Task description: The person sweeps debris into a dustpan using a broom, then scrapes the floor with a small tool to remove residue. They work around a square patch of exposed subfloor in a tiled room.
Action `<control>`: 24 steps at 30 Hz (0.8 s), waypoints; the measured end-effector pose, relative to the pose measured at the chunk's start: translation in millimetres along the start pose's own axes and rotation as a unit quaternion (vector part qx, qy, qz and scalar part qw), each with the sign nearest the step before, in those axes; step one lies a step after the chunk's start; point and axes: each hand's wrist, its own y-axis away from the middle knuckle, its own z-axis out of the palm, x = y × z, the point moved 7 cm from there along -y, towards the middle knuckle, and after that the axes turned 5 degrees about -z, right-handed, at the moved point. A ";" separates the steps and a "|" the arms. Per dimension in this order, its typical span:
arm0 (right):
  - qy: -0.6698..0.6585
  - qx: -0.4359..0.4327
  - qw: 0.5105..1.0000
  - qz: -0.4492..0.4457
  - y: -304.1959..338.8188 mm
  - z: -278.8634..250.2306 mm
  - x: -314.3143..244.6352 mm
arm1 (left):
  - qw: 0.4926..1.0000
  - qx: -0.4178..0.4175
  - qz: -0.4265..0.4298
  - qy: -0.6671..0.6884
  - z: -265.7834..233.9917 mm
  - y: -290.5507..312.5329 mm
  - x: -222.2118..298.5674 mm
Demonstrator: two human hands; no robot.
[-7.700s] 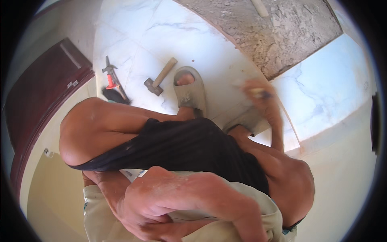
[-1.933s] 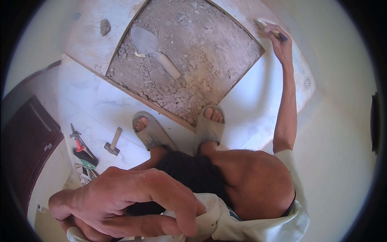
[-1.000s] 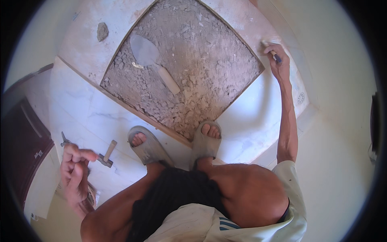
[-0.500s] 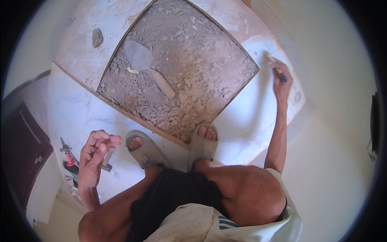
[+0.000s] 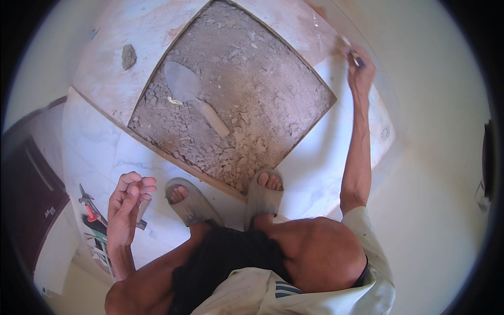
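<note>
My right hand (image 5: 361,72) is closed round a small brush (image 5: 357,59) with a dark handle end and a pale tip. It is over the dusty tile at the far right, beside the wall. My left hand (image 5: 126,205) hovers at the lower left, fingers loosely curled and apart, with nothing visible in it. Partly hidden behind it is a tool with a wooden handle (image 5: 143,209) on the floor. A pointing trowel (image 5: 182,81) with a pale handle lies on the rubble bed (image 5: 252,100), in the square gap between the tiles.
A grey stone lump (image 5: 128,56) sits on the far-left tile. Several tools, one with a red handle (image 5: 91,214), lie at the left edge. A round drain cover (image 5: 385,133) is set in the floor at right. My sandalled feet stand at the gap's near corner.
My right hand has moved farther away from me along the right-hand tiles with the brush. My left hand has barely moved. The view has shifted slightly.
</note>
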 end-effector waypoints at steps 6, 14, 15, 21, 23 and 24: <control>-0.066 -0.150 0.987 -0.002 10.5 8.2 -7.6 | 0.998 0.025 -0.041 0.028 -9.7 -4.5 -20.7; -0.056 -0.252 0.966 -0.028 2.3 15.6 -28.0 | 0.999 0.021 -0.017 0.041 -13.6 -10.6 -12.2; -0.105 -0.223 0.969 -0.011 -1.1 10.9 -28.7 | 0.999 0.020 -0.021 0.042 -13.9 -10.6 -12.8; -0.036 -0.116 0.992 -0.031 -17.2 8.4 -37.5 | 0.999 0.014 -0.028 0.009 -10.2 -28.6 -22.3; -0.049 -0.181 0.980 -0.068 -21.4 24.3 -48.9 | 1.000 0.002 -0.008 -0.020 -3.4 -45.7 -20.3; -0.089 -0.205 0.973 -0.056 -23.8 30.8 -51.8 | 0.999 -0.003 -0.001 -0.038 2.0 -55.5 -19.7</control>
